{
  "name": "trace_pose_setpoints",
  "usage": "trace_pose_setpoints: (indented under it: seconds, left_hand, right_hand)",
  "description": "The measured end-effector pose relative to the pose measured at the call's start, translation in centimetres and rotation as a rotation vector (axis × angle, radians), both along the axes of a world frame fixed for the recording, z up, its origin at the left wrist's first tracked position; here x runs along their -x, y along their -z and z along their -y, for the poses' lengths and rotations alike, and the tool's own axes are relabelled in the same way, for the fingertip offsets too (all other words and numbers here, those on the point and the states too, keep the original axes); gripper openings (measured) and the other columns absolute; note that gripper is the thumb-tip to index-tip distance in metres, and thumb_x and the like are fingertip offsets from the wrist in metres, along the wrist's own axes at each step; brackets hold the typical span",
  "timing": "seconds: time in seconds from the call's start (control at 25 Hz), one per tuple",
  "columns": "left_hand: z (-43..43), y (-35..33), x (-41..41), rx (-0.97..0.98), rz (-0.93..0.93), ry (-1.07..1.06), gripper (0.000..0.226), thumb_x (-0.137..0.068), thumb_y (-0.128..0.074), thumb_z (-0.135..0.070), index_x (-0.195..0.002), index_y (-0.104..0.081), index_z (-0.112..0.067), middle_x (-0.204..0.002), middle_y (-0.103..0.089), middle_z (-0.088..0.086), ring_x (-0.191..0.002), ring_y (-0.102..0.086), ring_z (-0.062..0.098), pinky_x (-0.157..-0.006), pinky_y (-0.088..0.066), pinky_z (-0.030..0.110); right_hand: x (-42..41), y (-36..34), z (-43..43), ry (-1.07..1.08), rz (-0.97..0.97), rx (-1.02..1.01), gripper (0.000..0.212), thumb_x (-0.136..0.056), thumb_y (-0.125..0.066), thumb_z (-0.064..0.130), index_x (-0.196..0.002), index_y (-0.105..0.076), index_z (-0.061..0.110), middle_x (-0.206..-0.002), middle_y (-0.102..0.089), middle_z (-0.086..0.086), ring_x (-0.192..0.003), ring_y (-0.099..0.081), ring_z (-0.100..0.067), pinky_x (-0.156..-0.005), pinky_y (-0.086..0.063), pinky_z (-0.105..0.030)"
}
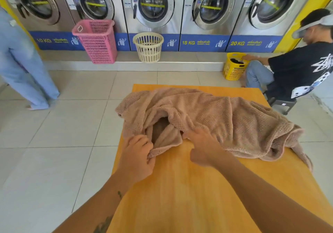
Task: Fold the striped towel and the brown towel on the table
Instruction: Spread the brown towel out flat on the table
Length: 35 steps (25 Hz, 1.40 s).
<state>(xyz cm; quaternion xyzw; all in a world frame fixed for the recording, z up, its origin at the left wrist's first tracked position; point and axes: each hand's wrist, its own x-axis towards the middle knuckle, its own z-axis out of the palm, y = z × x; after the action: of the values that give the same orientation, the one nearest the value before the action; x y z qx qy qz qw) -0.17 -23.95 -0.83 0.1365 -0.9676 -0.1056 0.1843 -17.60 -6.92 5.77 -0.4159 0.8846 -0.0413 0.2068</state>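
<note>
A brown towel point(216, 117) lies crumpled across the far half of the orange table point(189, 196), with one end hanging over the right edge. My left hand point(137, 153) pinches the towel's near edge at its left side. My right hand point(203, 144) reaches into the folds at the towel's near middle, fingers tucked under the cloth. No striped towel shows anywhere in view.
Washing machines line the back wall. In front of them stand a pink basket point(96, 41), a cream basket point(148, 47) and a yellow basket point(234, 66). A person sits on a stool at the right point(297, 70). Another person stands at the left point(23, 61).
</note>
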Motion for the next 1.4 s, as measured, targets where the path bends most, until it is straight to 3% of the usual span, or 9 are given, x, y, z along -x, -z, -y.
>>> trace_pose_setpoints:
  seconds: [0.12,0.2,0.32,0.44,0.56,0.92,1.0,1.12,1.4]
  left_hand:
    - [1.3,-0.5,-3.0,0.030,-0.102,0.108,0.013,-0.077,-0.064,-0.028,-0.069,-0.058,-0.019,-0.078,-0.060,-0.007,-0.088,-0.056,0.015,-0.095,-0.040,0.035]
    - [2.8,-1.1,-5.0,0.047,-0.125,0.132,0.016,-0.079,-0.062,-0.028,-0.068,-0.053,-0.020,-0.070,-0.056,-0.008,-0.077,-0.052,0.014,-0.093,-0.039,0.032]
    - [5.0,-1.7,-7.7,0.043,0.017,0.084,0.016,-0.080,-0.059,-0.030,-0.075,-0.044,-0.027,-0.065,-0.048,-0.012,-0.064,-0.048,0.015,-0.086,-0.044,0.038]
    - [6.9,-1.4,-10.4,0.065,0.363,-0.049,0.022,-0.079,-0.057,-0.037,-0.099,-0.053,-0.031,-0.087,-0.064,-0.012,-0.083,-0.062,0.018,-0.094,-0.042,0.047]
    - [7.9,-1.3,-11.9,0.063,0.742,-0.169,0.033,-0.079,-0.045,-0.037,-0.110,-0.055,-0.033,-0.113,-0.056,-0.008,-0.112,-0.051,0.020,-0.105,-0.025,0.051]
    - [4.1,-1.4,-5.4,-0.631,0.217,-0.292,0.023,-0.091,-0.046,-0.025,-0.086,-0.067,-0.030,-0.091,-0.066,-0.013,-0.088,-0.061,0.011,-0.085,-0.051,0.037]
    - [2.8,-0.1,-4.4,-0.603,0.247,-0.266,0.020,-0.092,-0.048,-0.024,-0.079,-0.060,-0.035,-0.084,-0.062,-0.016,-0.081,-0.061,0.009,-0.078,-0.053,0.034]
    - [0.6,1.8,-3.9,-0.446,0.329,-0.216,0.021,-0.091,-0.050,-0.041,-0.111,-0.056,-0.040,-0.113,-0.051,-0.017,-0.108,-0.050,0.009,-0.097,-0.044,0.039]
    - [4.2,2.1,-2.0,-0.021,0.559,-0.313,0.081,-0.080,-0.052,-0.060,-0.151,-0.016,-0.043,-0.156,-0.006,0.009,-0.146,-0.002,0.035,-0.115,-0.005,0.066]
  right_hand:
    - [-6.5,2.5,3.4,-0.125,-0.058,-0.030,0.064,-0.081,-0.058,0.023,-0.140,-0.035,0.032,-0.142,-0.034,-0.005,-0.131,-0.030,-0.034,-0.104,-0.037,-0.049]
    - [-8.1,3.5,4.3,-0.068,-0.118,-0.026,0.035,-0.091,-0.049,0.026,-0.126,-0.050,0.025,-0.130,-0.047,-0.006,-0.125,-0.039,-0.033,-0.097,-0.040,-0.046]
    - [-9.6,2.7,4.0,0.051,0.172,0.096,0.015,-0.099,-0.037,0.023,-0.096,-0.052,0.020,-0.094,-0.062,-0.005,-0.091,-0.062,-0.030,-0.071,-0.048,-0.040]
    - [-11.3,1.0,3.6,0.074,0.486,0.056,0.015,-0.098,-0.046,0.024,-0.094,-0.059,0.020,-0.088,-0.066,-0.002,-0.078,-0.069,-0.025,-0.063,-0.054,-0.030]
    - [-11.6,-0.1,3.6,0.112,0.482,0.059,0.023,-0.096,-0.055,0.031,-0.118,-0.059,0.031,-0.107,-0.063,0.003,-0.087,-0.064,-0.013,-0.067,-0.051,-0.024]
    - [-7.8,2.0,9.1,0.020,-0.026,0.114,0.055,-0.084,-0.054,0.010,-0.136,-0.046,0.023,-0.136,-0.044,-0.007,-0.128,-0.038,-0.033,-0.098,-0.045,-0.047]
    - [-6.9,3.8,10.5,-0.055,-0.135,0.011,0.064,-0.080,-0.062,0.021,-0.139,-0.039,0.028,-0.140,-0.034,-0.010,-0.130,-0.031,-0.037,-0.104,-0.039,-0.051]
    - [-5.5,5.8,11.8,-0.047,-0.189,-0.060,0.054,-0.083,-0.059,0.028,-0.136,-0.045,0.028,-0.139,-0.036,-0.011,-0.130,-0.031,-0.040,-0.106,-0.033,-0.054]
    - [-1.1,-0.2,8.9,0.107,0.018,0.509,0.030,-0.083,-0.042,-0.001,-0.093,-0.049,0.027,-0.082,-0.054,0.009,-0.084,-0.051,-0.022,-0.088,-0.036,-0.044]
